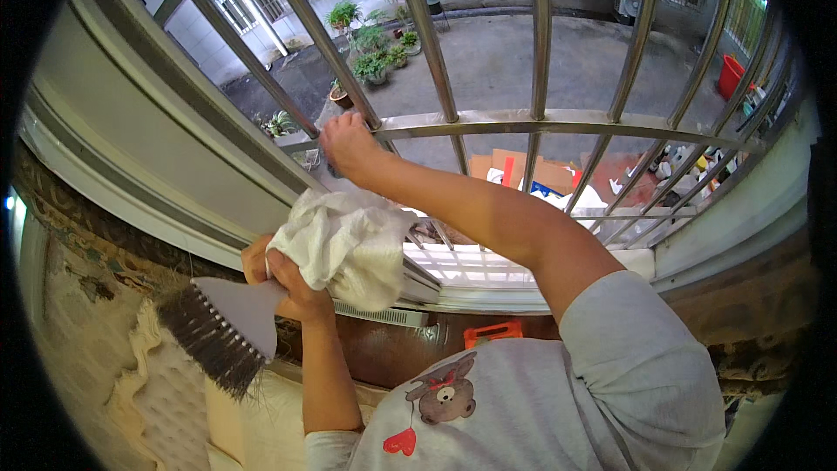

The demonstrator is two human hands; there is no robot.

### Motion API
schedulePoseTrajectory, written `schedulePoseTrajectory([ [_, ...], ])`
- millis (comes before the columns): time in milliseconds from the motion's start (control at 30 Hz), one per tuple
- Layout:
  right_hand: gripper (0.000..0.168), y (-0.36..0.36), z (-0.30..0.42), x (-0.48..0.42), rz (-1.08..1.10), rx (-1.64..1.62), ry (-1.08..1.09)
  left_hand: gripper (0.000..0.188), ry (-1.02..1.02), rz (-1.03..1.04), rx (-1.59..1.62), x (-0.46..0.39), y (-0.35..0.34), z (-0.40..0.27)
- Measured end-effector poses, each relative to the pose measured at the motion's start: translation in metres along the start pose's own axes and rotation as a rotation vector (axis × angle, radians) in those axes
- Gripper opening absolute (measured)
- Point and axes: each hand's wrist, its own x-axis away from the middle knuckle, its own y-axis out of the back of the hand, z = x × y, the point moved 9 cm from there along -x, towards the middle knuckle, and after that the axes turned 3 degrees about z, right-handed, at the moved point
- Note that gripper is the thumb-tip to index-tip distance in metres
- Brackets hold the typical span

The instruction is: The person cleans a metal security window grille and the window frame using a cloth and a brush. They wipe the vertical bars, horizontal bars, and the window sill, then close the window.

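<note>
My left hand (pixel 294 281) grips a brush (pixel 242 314) with a pale flat head and dark bristles that point down to the left. Bunched in the same hand is a white cloth (pixel 340 245), which covers part of the fingers. Stretched out across the window opening, my right hand (pixel 353 147) is curled over the horizontal metal rail (pixel 484 125) of the window guard, between two upright bars. Its fingertips are hidden from me. The sliding window frame (pixel 189 111) runs along the left, near the cloth.
Upright metal bars (pixel 541 33) curve across the opening. Cardboard (pixel 516 167) and other items lie beyond the lower bars. Outside stand potted plants (pixel 371 65) and a red bucket (pixel 730 77). Below are a tufted headboard (pixel 170 379) and an orange object (pixel 494 332).
</note>
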Motion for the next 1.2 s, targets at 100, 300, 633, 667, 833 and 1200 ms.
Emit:
schedulePoseTrajectory([
  [100,0.020,0.007,-0.003,0.011,-0.069,0.132,0.071,0.024,0.001,0.006,0.011,-0.001,-0.002,0.000],
  [300,0.024,0.022,0.006,0.031,-0.264,0.287,0.116,0.023,-0.061,0.032,-0.011,-0.004,-0.004,-0.005],
  [633,0.021,0.066,-0.008,0.062,0.140,-0.186,0.156,0.024,0.000,0.059,0.033,-0.001,-0.004,0.000],
  [667,0.023,0.063,-0.008,0.068,0.271,-0.343,0.132,0.024,-0.003,0.057,0.022,-0.001,-0.002,0.001],
  [833,0.027,0.082,-0.050,0.124,0.147,-0.389,-0.042,0.022,0.017,0.015,0.068,-0.001,-0.003,-0.003],
  [1200,0.017,0.036,-0.091,0.049,-0.002,-0.260,-0.174,0.023,-0.012,-0.008,0.060,-0.001,-0.008,-0.010],
])
